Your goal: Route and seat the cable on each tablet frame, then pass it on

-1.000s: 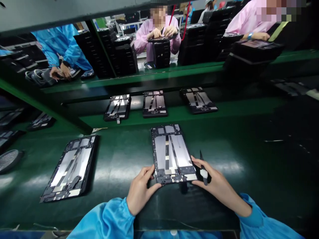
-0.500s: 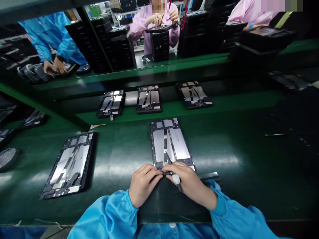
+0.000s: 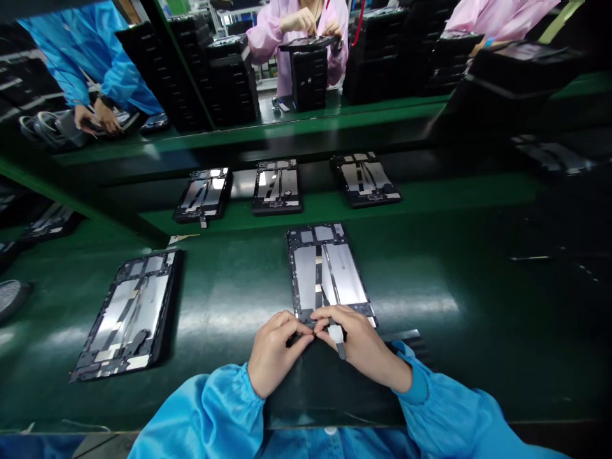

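Observation:
An opened tablet chassis [image 3: 327,271] with silver plates lies lengthwise on the green bench in front of me. My left hand [image 3: 272,354] pinches at its near edge, fingers closed on a small part I cannot make out. My right hand [image 3: 363,347] meets it there, closed around a thin black tool with a white band [image 3: 336,335], whose tip rests on the chassis near edge. Both sleeves are blue.
A second opened chassis [image 3: 127,315] lies at the left. Three more [image 3: 277,187] sit on the raised green strip behind. Stacked black trays [image 3: 308,76] and other workers in blue and pink stand beyond. A round grey object [image 3: 9,296] is at far left.
My right hand moved in from the chassis's right corner to its near edge, meeting the left hand, and the tool tip came onto the chassis. The view tilted downward a little.

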A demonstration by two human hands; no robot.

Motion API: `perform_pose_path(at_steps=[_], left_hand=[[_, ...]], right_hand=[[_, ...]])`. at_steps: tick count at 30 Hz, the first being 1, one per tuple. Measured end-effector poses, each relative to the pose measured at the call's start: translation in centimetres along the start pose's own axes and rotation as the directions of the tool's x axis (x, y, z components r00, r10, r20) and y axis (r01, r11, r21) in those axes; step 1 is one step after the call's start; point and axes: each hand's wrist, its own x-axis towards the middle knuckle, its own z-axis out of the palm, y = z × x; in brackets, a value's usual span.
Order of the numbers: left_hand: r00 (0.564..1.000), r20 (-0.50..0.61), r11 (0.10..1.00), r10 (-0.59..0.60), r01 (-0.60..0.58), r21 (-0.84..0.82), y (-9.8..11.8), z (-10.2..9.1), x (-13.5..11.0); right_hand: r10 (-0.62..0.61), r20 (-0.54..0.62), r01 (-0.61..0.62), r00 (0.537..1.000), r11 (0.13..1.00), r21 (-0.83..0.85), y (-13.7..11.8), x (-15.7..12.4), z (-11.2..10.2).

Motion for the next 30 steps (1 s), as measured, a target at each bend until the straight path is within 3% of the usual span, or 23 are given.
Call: perform_pose_path(at_steps=[3,6,10,20,26,30], left_hand=[[0.991,-0.027,0.976,0.133,-0.126,0.180,0.0,-0.1,-0.4],[0.951,-0.020,0.871,0.307,-0.272,0.409,-0.3,-0.4,-1.2],[0.913,0.031,0.787,0.407,-0.368,0.495,-1.2,-1.1,-2.0],[0.857,0.169,0.653,0.487,-0.486,0.581,-2.3,-1.6,-1.7],[0.881,0.131,0.659,0.455,-0.432,0.616,-1.8,-0.8,-1.9],[0.887,0.117,0.678,0.446,-0.421,0.603,-1.7,-0.5,-2.0]], right_hand=[[0.004,-0.030,-0.005,1.000,1.000,-0.027,0.0,0.0,0.3],[-0.028,-0.043,0.025,0.999,0.998,-0.060,0.1,-0.1,0.7],[-0.058,-0.037,0.055,0.998,0.997,-0.062,0.1,-0.2,0.8],[-0.010,-0.041,0.009,0.999,1.000,-0.028,0.4,0.0,0.6],[0.119,-0.041,-0.110,0.992,0.977,0.183,-0.3,-1.8,-1.4],[0.239,0.038,-0.238,0.970,0.916,0.322,-0.4,-3.0,-1.3]])
